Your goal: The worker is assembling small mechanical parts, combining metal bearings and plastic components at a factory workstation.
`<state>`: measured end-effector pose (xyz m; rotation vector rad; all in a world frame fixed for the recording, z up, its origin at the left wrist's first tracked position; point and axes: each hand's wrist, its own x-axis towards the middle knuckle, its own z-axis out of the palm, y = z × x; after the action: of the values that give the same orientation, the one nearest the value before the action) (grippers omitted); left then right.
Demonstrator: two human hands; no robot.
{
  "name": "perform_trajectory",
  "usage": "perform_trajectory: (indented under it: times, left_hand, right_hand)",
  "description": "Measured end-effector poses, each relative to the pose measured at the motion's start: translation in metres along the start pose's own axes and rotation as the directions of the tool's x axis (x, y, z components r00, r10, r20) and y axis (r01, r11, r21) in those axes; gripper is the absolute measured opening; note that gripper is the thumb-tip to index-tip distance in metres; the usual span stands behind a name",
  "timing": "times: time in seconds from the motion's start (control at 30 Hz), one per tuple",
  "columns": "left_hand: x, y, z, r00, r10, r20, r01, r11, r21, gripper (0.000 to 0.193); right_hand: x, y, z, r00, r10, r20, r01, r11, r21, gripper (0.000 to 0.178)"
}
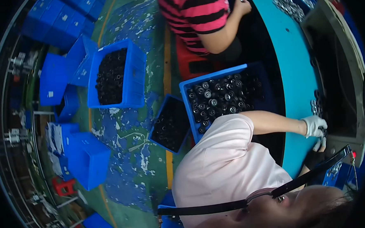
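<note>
My left hand (315, 126), in a white glove, reaches across the teal bench (292, 87) to its far edge. Its fingers are curled closed around something too small and dark to name. Just below it in the picture is my right hand (319, 144), mostly hidden, with dark cloth at its wrist; what its fingers do is not plain. Small dark and metallic parts (316, 106) lie in a short row beside my left hand. Behind my left arm stands a blue crate (186, 98) filled with round black parts (214, 96) that have shiny centres.
A co-worker in a striped shirt (204, 13) sits farther along the bench, holding a small part. Metal pieces (286, 5) are heaped at the bench's far end. A grey frame (341, 64) borders it. More blue crates (136, 75) stand on the worn floor (127, 158).
</note>
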<state>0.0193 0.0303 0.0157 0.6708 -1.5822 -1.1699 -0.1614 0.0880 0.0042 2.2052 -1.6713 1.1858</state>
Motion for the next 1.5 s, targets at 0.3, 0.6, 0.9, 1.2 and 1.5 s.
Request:
perform_trajectory:
  times: [0.3, 0.6, 0.9, 1.2, 1.5]
  left_hand:
    - [-0.018, -0.014, -0.003, 0.99, -0.141, 0.004, 0.141, 0.989, -0.042, 0.016]
    - [-0.022, 0.006, -0.011, 0.992, -0.121, -0.038, 0.123, 0.99, 0.066, 0.013]
    - [0.006, -0.027, 0.022, 0.96, -0.245, 0.137, 0.241, 0.97, 0.043, 0.019]
    - [0.04, -0.009, 0.043, 0.912, -0.2, 0.358, 0.211, 0.978, 0.01, 0.021]
    - [0.038, -0.015, 0.032, 0.831, -0.339, 0.44, 0.516, 0.766, -0.384, 0.027]
  right_hand:
    - [-0.005, 0.009, -0.016, 0.999, 0.036, -0.033, -0.036, 0.999, 0.0, 0.029]
    - [0.0, 0.021, 0.01, 0.995, 0.097, 0.017, -0.098, 0.993, 0.064, 0.03]
    - [0.009, -0.018, 0.006, 0.994, 0.111, -0.016, -0.112, 0.988, -0.104, 0.029]
    - [-0.004, -0.007, -0.007, 0.984, 0.135, -0.117, -0.149, 0.982, -0.118, 0.034]
    - [-0.002, -0.018, -0.001, 0.911, 0.399, -0.103, -0.375, 0.906, 0.195, 0.032]
